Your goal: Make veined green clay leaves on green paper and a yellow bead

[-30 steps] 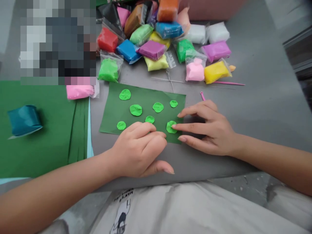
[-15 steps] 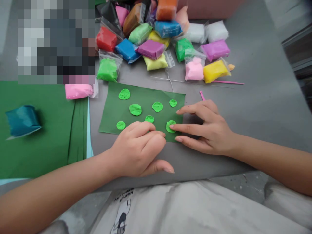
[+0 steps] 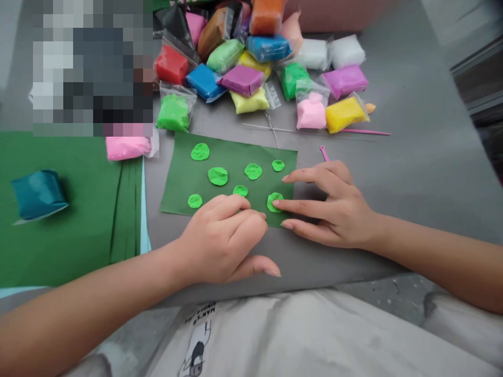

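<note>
A dark green card [image 3: 184,180] lies on the grey table with several flat bright green clay discs stuck on it. My right hand [image 3: 334,207] rests flat at the card's right edge, fingers stretched out; its middle fingertip presses on the nearest clay disc [image 3: 274,201]. My left hand [image 3: 222,241] lies on the card's front edge with its fingers curled loosely under and its thumb out; nothing shows in it.
Many small bags of coloured clay [image 3: 243,78] are heaped at the back. A bright green bag [image 3: 173,111] and a pink bag [image 3: 126,146] lie nearer. A large green sheet [image 3: 78,220] with a teal bag [image 3: 38,193] is at left. Thin pink tools [image 3: 367,131] lie at right.
Hardly anything has moved. My right fingertip stays on the same clay disc, and my left hand stays put.
</note>
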Motion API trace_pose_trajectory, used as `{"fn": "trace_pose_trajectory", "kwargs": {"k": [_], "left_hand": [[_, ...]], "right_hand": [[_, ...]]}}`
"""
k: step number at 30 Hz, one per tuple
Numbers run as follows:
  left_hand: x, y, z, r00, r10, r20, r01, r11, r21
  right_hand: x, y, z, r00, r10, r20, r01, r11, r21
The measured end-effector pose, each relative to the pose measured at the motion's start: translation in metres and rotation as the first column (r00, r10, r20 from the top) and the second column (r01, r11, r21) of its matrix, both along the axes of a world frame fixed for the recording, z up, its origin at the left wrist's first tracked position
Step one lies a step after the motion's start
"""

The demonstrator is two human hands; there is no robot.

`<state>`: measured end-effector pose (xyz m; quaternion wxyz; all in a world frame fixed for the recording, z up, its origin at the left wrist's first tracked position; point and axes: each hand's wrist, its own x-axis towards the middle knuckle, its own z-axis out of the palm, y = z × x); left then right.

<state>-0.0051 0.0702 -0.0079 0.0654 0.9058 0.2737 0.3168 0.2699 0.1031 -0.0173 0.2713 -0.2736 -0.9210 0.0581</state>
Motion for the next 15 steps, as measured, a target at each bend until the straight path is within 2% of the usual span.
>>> {"fn": "trace_pose_trajectory", "kwargs": {"k": [5, 8, 9, 11, 13, 15], "left_hand": [[-0.001, -0.001, 0.000, 1.000, -0.002, 0.001, 0.002, 1.000, 0.003], [-0.002, -0.001, -0.001, 1.000, -0.008, -0.008, 0.008, 1.000, -0.003], [-0.002, -0.001, -0.001, 1.000, -0.009, -0.008, 0.009, 1.000, -0.004], [-0.002, -0.001, -0.002, 1.000, -0.011, -0.005, 0.011, 1.000, -0.005], [-0.001, -0.001, -0.002, 1.000, -0.017, -0.005, 0.017, 1.000, -0.001], [-0.001, -0.001, -0.002, 1.000, -0.022, -0.004, 0.022, 1.000, 0.005]], "right_hand": [[-0.001, -0.001, -0.003, 1.000, 0.021, -0.016, -0.020, 0.999, 0.036], [0.004, 0.004, 0.004, 0.996, -0.032, -0.088, 0.037, 0.998, 0.050], [0.008, 0.007, 0.008, 0.990, -0.080, -0.113, 0.086, 0.995, 0.053], [0.020, 0.015, 0.018, 0.966, -0.257, -0.036, 0.258, 0.966, 0.013], [0.034, 0.021, 0.027, 0.875, -0.453, 0.170, 0.463, 0.886, -0.019], [0.049, 0.024, 0.032, 0.796, -0.491, 0.353, 0.549, 0.832, -0.080]]}}
